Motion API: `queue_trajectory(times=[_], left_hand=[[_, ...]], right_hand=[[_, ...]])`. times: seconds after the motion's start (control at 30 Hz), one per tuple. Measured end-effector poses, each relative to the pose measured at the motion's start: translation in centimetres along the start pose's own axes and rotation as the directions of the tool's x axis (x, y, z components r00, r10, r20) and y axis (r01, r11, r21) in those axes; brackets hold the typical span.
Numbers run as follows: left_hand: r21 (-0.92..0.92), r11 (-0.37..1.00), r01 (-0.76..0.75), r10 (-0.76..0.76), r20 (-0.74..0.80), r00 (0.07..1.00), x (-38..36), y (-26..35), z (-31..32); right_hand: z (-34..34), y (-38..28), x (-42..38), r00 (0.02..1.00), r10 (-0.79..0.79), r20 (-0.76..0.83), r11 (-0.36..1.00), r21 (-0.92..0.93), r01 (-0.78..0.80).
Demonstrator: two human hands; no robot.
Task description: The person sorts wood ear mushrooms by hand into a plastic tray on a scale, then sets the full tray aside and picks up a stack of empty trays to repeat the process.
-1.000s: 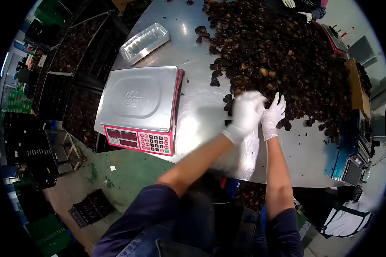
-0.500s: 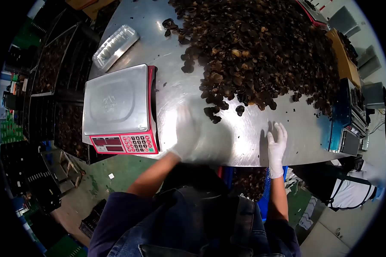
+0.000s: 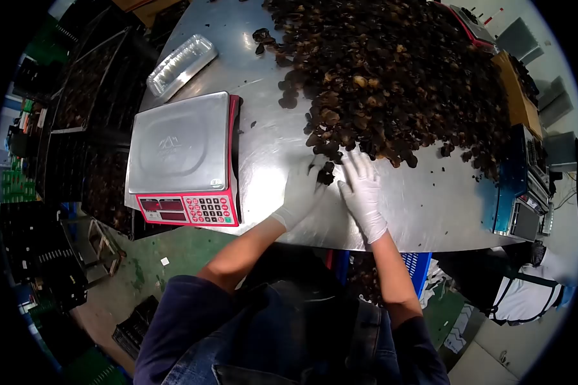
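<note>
My left hand (image 3: 302, 189) and right hand (image 3: 364, 191), both in white gloves, lie fingers spread at centre frame. They cup a small cluster of dark dried mushrooms (image 3: 327, 172) between them at the near edge of the large mushroom pile (image 3: 398, 70), which fills the upper centre and upper right of the steel table (image 3: 430, 205). Neither hand pinches anything that I can see.

Risks, as I judge them:
- The cluster sits near the table's lower edge; a fast sweep could push pieces onto the floor.
- Loose fragments could scatter toward the digital scale (image 3: 183, 160) at left centre and foul its platform.

Containers:
- A clear plastic tray (image 3: 182, 66), upper left, looks empty.
- Black crates (image 3: 87, 96) at the left edge hold dark contents, probably more mushrooms.
</note>
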State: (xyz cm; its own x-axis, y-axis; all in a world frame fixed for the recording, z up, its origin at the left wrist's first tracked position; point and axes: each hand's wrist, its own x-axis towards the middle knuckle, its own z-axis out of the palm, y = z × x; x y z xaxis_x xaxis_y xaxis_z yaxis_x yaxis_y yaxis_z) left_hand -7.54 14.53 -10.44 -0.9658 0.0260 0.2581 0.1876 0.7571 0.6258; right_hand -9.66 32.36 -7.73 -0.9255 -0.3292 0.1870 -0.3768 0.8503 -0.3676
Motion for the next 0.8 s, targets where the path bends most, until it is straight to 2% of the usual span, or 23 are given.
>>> queue_trajectory(times=[0.03,0.07,0.13,0.17,0.2,0.23,0.3,0.33,0.37,0.4,0.43,0.5,0.57,0.63,0.67,0.73,0.77,0.8], left_hand=[[-0.016,0.998,-0.068,0.068,-0.003,0.998,-0.4,-0.7,-0.2],[-0.034,0.990,-0.137,0.137,-0.006,0.991,-0.8,-1.4,-0.3],[-0.060,0.994,-0.089,0.086,-0.042,0.995,-2.0,-1.6,-1.2],[-0.089,0.995,-0.040,0.033,-0.080,0.996,-2.4,-1.7,-1.5],[-0.111,0.993,-0.037,0.032,-0.048,0.998,-2.6,-1.6,-2.2],[-0.108,0.994,-0.027,0.021,-0.049,0.999,-2.5,-1.1,-2.4],[-0.179,0.983,0.046,-0.052,-0.026,0.998,-1.3,-0.2,-2.4],[-0.178,0.983,0.045,-0.051,-0.028,0.998,0.0,-0.1,-1.9],[-0.086,0.996,-0.007,0.001,-0.072,0.997,1.6,-0.1,-1.4],[0.007,0.999,-0.052,0.053,-0.112,0.992,3.0,-0.2,-1.0],[0.002,0.999,-0.048,0.048,-0.116,0.992,4.3,-0.1,-1.0],[0.180,0.972,-0.150,0.148,0.023,0.989,6.2,0.0,-1.4],[0.174,0.976,-0.131,0.125,0.047,0.991,5.8,-0.8,-1.3],[0.113,0.989,-0.098,0.080,0.151,0.985,4.7,-1.9,-1.5],[0.080,0.990,-0.117,0.106,0.133,0.985,4.1,-2.3,-1.8],[0.066,0.993,-0.097,0.089,0.121,0.989,2.9,-2.7,-2.7],[0.052,0.995,-0.081,0.075,0.102,0.992,2.8,-2.9,-3.0],[0.054,0.995,-0.079,0.074,0.100,0.992,2.9,-2.8,-3.4]], right_hand=[[0.8,-0.1,-0.5,0.992,-0.087,0.091,0.992,-0.082,0.094],[1.8,0.0,-1.8,0.985,-0.137,0.102,0.986,-0.085,0.145],[2.7,0.6,-3.3,0.973,-0.197,0.117,0.974,-0.090,0.208],[2.8,1.2,-3.5,0.987,-0.161,0.021,0.987,-0.005,0.161],[3.0,1.5,-3.7,0.992,-0.110,-0.067,0.989,0.088,0.116],[2.2,0.9,-1.8,0.988,-0.043,-0.148,0.998,0.027,0.048],[0.8,0.0,3.2,0.961,0.075,-0.267,0.995,0.087,-0.054],[0.9,-0.1,5.2,0.962,0.114,-0.247,0.993,0.037,-0.109],[0.9,0.0,6.7,0.961,0.154,-0.229,0.987,-0.017,-0.162],[1.5,0.9,7.4,0.978,0.126,-0.168,0.988,-0.070,-0.139],[1.8,1.4,7.3,0.981,0.067,-0.182,0.994,-0.074,-0.082],[1.7,1.8,5.4,0.978,0.019,-0.210,0.998,-0.046,-0.030],[2.0,2.0,2.2,0.978,-0.005,-0.208,0.998,-0.058,-0.007],[1.2,1.3,-0.2,0.989,0.038,-0.143,0.999,-0.018,-0.041],[1.0,1.1,-0.2,0.989,0.042,-0.139,0.999,-0.016,-0.044],[0.7,0.8,0.4,0.985,0.036,-0.171,0.993,0.120,-0.016],[1.0,1.3,1.7,0.958,-0.011,-0.286,0.988,0.148,0.055],[1.1,1.8,3.4,0.957,-0.012,-0.291,0.989,0.140,0.055]])
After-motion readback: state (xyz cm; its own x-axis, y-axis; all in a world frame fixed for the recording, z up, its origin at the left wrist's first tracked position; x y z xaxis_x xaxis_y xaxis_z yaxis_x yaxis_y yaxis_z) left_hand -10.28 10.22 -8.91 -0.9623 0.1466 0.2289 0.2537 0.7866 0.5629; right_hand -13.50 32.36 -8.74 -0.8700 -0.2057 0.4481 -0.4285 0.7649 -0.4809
